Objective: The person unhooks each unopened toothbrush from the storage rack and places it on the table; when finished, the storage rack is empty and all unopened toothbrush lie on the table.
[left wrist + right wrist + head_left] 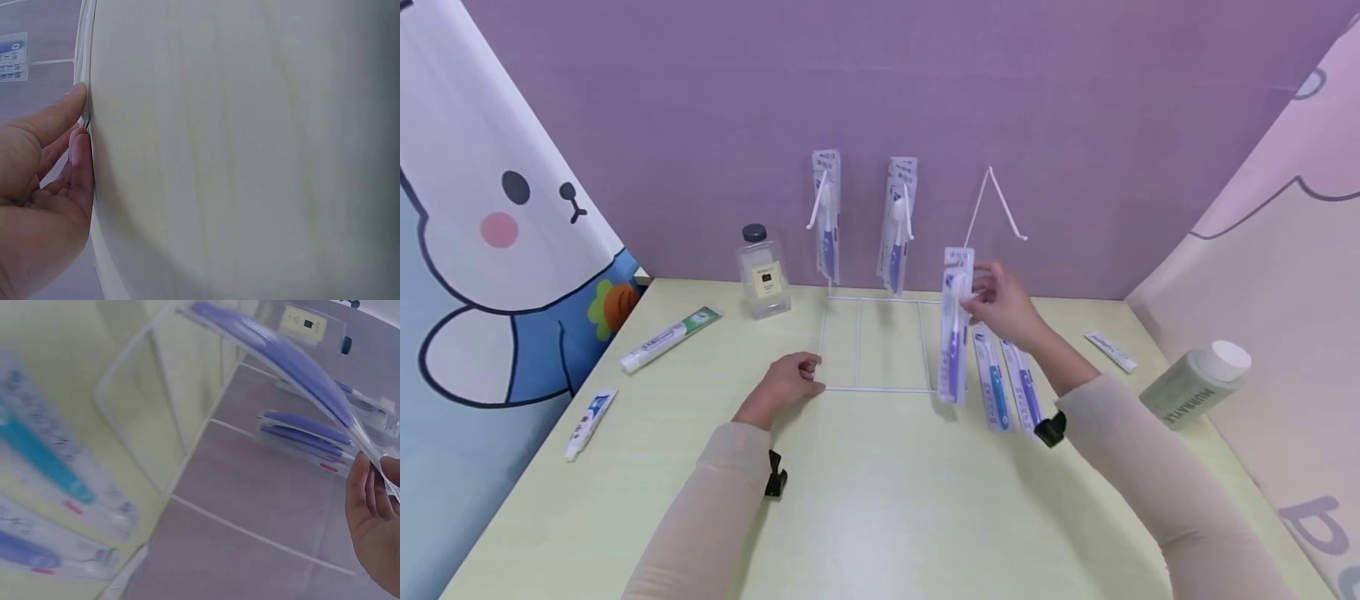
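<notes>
My right hand (1000, 304) pinches the edge of a packaged toothbrush (953, 333) with a purple handle. It hangs upright in front of the right prong (1004, 204) of a white wire rack (872, 389). In the right wrist view the same toothbrush package (281, 356) runs up and left from the fingers. My left hand (786, 385) grips the front left corner of the rack's base, thumb and finger on the wire (84, 103) in the left wrist view. Packaged toothbrushes hang on the left hook (827, 221) and the middle hook (897, 225).
Two more packaged toothbrushes, one blue (994, 379) and one purple (1022, 385), lie right of the rack. A clear bottle (765, 279) stands behind left, with toothpaste tubes (670, 339) nearby. At right are a small tube (1110, 351) and a green-grey bottle (1191, 387).
</notes>
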Available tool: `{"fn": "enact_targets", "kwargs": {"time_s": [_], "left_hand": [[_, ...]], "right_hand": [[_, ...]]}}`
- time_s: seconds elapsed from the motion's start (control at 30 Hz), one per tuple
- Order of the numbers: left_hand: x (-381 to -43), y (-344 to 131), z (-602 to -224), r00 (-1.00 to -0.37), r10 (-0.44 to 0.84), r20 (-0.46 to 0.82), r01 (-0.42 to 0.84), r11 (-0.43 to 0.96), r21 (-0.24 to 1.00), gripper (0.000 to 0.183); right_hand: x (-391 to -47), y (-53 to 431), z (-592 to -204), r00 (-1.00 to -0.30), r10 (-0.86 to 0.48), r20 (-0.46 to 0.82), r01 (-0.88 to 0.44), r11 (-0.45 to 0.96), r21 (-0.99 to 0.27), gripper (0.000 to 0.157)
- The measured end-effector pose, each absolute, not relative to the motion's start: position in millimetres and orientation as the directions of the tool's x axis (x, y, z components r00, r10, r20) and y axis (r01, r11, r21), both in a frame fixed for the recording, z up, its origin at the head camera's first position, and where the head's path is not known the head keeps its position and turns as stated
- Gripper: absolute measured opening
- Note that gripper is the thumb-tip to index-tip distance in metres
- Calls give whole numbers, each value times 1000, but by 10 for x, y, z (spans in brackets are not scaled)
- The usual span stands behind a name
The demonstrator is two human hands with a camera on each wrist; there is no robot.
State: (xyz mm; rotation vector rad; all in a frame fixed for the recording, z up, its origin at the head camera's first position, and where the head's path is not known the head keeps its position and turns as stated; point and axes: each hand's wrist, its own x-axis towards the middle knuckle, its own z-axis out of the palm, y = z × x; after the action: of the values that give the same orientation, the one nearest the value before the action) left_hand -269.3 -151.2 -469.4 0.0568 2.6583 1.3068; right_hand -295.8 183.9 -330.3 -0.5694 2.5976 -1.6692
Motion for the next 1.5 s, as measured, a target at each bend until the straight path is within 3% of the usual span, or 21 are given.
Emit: {"fn": "enact_targets", "kwargs": {"time_s": [0.27, 0.77, 1.2, 1.5], "left_hand": [[-2692, -1529, -4693, -982, 119, -150, -45, 620, 783, 49], [-2710, -1528, -4681, -978, 134, -162, -48, 609, 792, 51], [-2705, -1521, -4640, -976, 127, -174, -63, 608, 792, 50], [-2701, -1509, -4669, -978, 123, -171, -62, 607, 792, 49]], "right_hand": [[-2661, 2138, -3715, -941, -337, -16, -105, 337, -936, 60], [-2092, 2190, -4326, -873, -388, -296, 175, 319, -932, 62], [-2019, 2096, -4460, -914, -235, -329, 152, 555, -818, 57], [-2086, 2084, -4278, -914, -233, -332, 86, 689, -719, 49]]}}
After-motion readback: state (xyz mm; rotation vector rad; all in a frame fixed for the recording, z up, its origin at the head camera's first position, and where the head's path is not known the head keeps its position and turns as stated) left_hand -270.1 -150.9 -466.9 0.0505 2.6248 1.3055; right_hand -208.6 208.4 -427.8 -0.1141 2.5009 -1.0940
